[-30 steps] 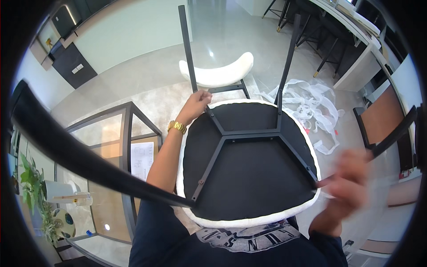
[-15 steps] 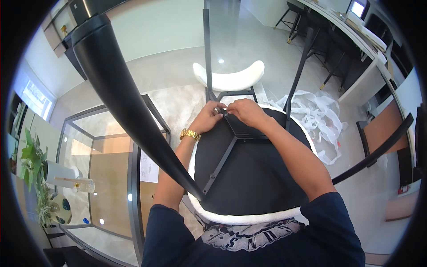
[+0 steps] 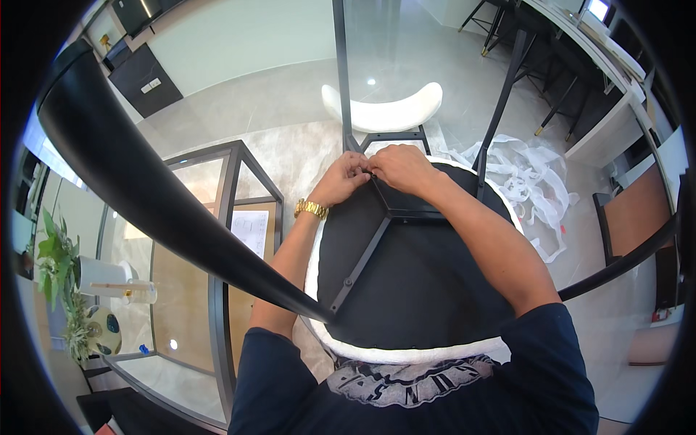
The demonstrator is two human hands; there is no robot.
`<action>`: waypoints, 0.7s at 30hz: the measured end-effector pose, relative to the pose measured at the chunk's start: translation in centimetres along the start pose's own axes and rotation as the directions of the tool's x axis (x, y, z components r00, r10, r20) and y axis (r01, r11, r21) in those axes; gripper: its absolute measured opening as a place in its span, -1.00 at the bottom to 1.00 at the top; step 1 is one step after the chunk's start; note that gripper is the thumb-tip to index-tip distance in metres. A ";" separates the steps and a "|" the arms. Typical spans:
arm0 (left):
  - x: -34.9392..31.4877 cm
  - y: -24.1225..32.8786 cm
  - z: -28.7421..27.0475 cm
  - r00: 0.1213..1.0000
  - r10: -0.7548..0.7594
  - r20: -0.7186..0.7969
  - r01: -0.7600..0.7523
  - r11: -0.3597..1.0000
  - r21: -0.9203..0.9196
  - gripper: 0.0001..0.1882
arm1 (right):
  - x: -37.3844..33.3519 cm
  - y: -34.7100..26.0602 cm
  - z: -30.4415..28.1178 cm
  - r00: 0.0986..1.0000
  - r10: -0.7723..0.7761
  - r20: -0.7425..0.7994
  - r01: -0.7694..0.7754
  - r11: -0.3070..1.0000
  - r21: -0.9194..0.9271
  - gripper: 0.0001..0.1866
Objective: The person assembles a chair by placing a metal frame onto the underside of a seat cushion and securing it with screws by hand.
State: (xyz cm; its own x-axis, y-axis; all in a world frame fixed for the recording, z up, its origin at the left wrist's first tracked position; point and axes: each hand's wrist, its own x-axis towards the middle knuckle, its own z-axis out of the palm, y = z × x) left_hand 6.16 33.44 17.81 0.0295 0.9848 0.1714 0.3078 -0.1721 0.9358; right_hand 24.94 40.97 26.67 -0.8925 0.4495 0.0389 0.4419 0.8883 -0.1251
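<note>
An upturned chair lies before me, its black seat underside (image 3: 420, 290) ringed by a white fluffy edge. Thin black metal bars (image 3: 366, 261) cross the underside, with bolt heads showing on one. Black legs rise from it, among them a far-left leg (image 3: 342, 65) and a thick near-left leg (image 3: 181, 196). At the foot of the far-left leg, my left hand (image 3: 342, 180) is closed, thumb and fingers pinched at the bar's end. My right hand (image 3: 402, 168) is closed beside it, knuckles up, fingertips meeting the left's. Whatever they pinch is hidden.
A white curved backrest (image 3: 384, 109) lies beyond the chair. Crumpled white plastic wrapping (image 3: 533, 188) is on the floor to the right. A glass-topped table (image 3: 217, 312) stands close on the left, with a paper sheet (image 3: 250, 230) and plants. Stools line a counter (image 3: 609, 123) at far right.
The whole view has shifted slightly, so the chair legs appear moved. Both hands stay at the same joint, and the right hand's fingers are now curled more tightly.
</note>
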 end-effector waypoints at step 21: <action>-0.3 0.0 0.0 1.000 -0.028 0.010 0.029 0.999 -0.032 -0.79 | 2.8 -1.9 0.3 0.977 0.122 0.173 -0.121 0.993 -0.018 -0.82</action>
State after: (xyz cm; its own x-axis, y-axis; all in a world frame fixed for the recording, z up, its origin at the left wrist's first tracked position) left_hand 6.19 33.17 17.80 0.0306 0.9895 0.1415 0.2780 -0.1444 0.9496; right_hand 21.57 40.51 26.69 -0.8340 0.5313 -0.1487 0.5480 0.8291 -0.1110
